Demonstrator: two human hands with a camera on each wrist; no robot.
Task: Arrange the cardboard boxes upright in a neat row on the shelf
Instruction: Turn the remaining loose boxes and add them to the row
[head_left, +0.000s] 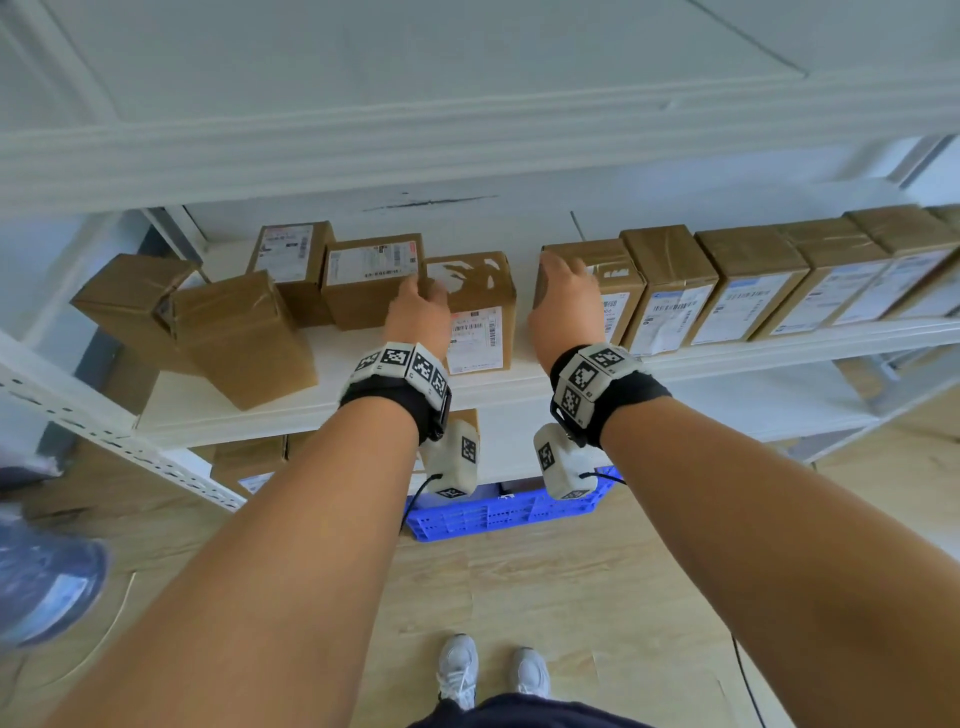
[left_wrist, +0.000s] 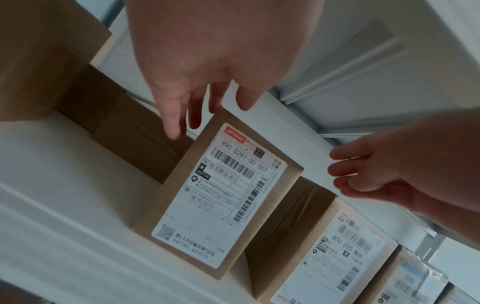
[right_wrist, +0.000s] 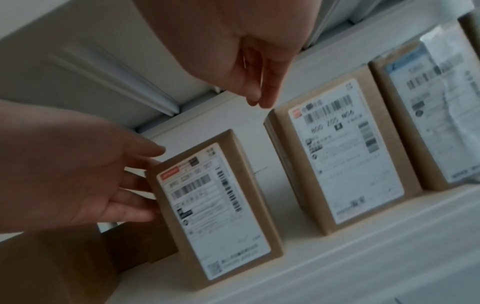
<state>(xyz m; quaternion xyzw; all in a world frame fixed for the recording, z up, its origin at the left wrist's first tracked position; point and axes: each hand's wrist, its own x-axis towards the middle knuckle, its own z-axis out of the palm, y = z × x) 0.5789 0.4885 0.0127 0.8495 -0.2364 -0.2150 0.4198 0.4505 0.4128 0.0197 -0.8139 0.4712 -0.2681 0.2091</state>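
Reaching both hands at shelf (head_left: 519, 387). Right part of row (head_left: 779, 275) upright, done. Lone upright box (head_left: 475, 312) stands apart from row end, gap left. Left hand (head_left: 418, 312) fingers spread, touching its left edge; right hand (head_left: 563, 299) relaxed, empty, over end box (head_left: 605, 280). Left boxes (head_left: 234, 332) jumbled, pending.

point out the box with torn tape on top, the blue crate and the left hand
box with torn tape (head_left: 475, 332), head view, its front label
blue crate (head_left: 498, 514), head view, its slotted front wall
left hand (head_left: 418, 312), head view, the back of the hand
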